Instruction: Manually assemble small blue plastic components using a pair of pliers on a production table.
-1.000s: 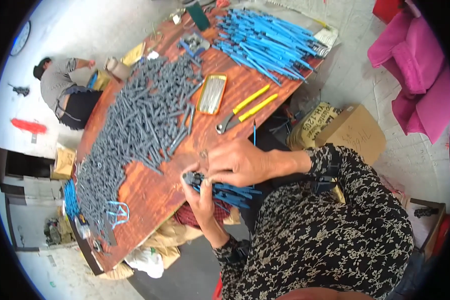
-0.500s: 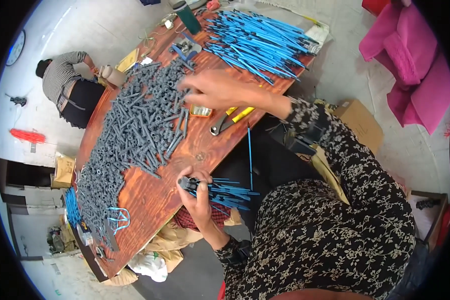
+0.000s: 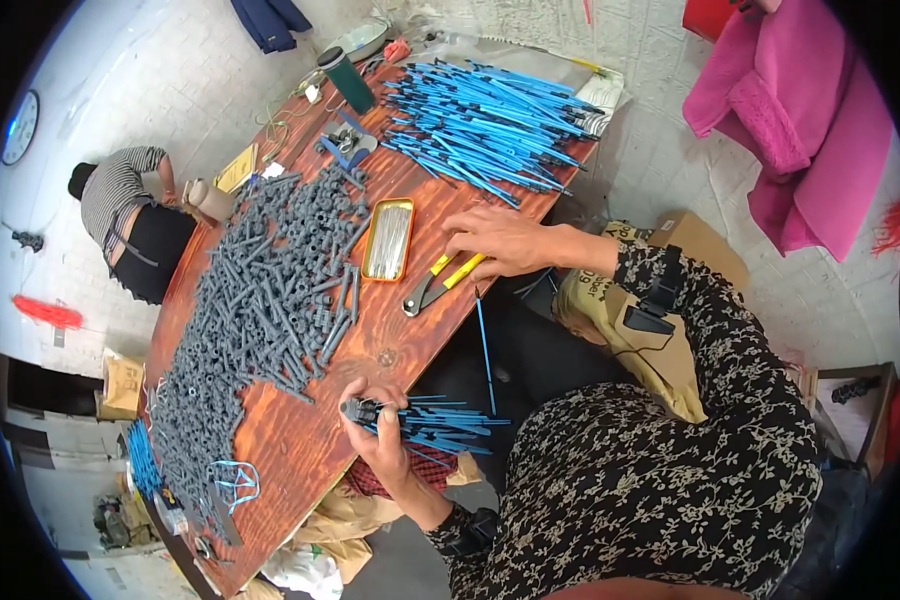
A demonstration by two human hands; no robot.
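Observation:
My left hand (image 3: 382, 445) is closed around a bundle of thin blue sticks (image 3: 450, 428) with dark grey ends, near the table's front edge. Its fingers and thumb wrap the dark ends, while the blue lengths stick out to the right. On the table, my right hand (image 3: 505, 240) is spread palm down at the yellow-handled pliers (image 3: 440, 283). Its fingertips reach over the handles; whether they touch is unclear. Beside the pliers is an open orange-rimmed tin (image 3: 388, 240) of thin metal pins. One single blue stick (image 3: 487, 350) points down past the table edge toward my lap.
A large heap of grey plastic parts (image 3: 260, 290) covers the table's left and middle. Blue sticks (image 3: 490, 125) are piled at the far right, near a green tumbler (image 3: 346, 80) and a blue-handled tool (image 3: 348, 148). Another person (image 3: 135, 215) bends beyond the table's far left side.
My right hand has come away from the grey heap and tin, toward me, to the pliers' handles. The tin is now uncovered. My left hand keeps its bundle; the whole view has shifted slightly.

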